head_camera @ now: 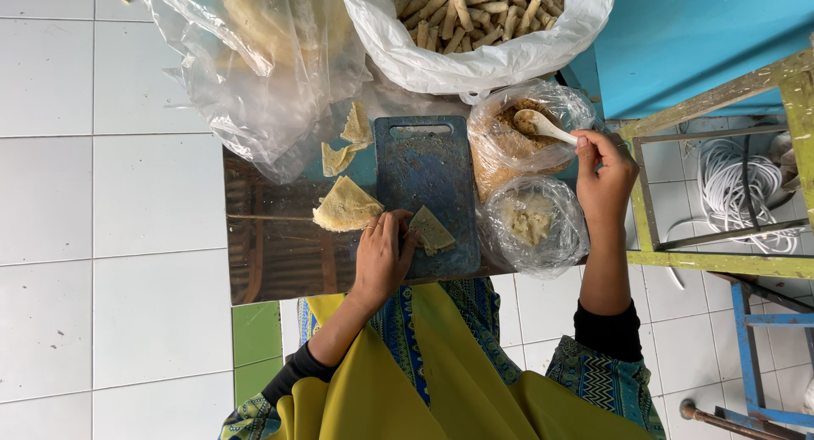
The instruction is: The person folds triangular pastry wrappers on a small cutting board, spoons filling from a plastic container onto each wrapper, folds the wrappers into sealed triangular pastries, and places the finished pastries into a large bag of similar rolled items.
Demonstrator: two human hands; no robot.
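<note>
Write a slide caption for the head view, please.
Left hand presses a triangular wrapper; right hand holds a white spoon.

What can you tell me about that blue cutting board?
The cutting board is a dark blue rectangle, plastic by its look, with rounded corners and a slot handle at its far end. Its surface looks scuffed and pale with wear. It lies flat on a low table. A folded triangular wrapper rests on its near end, where the left hand presses down. Two plastic bags touch its right edge.
</note>
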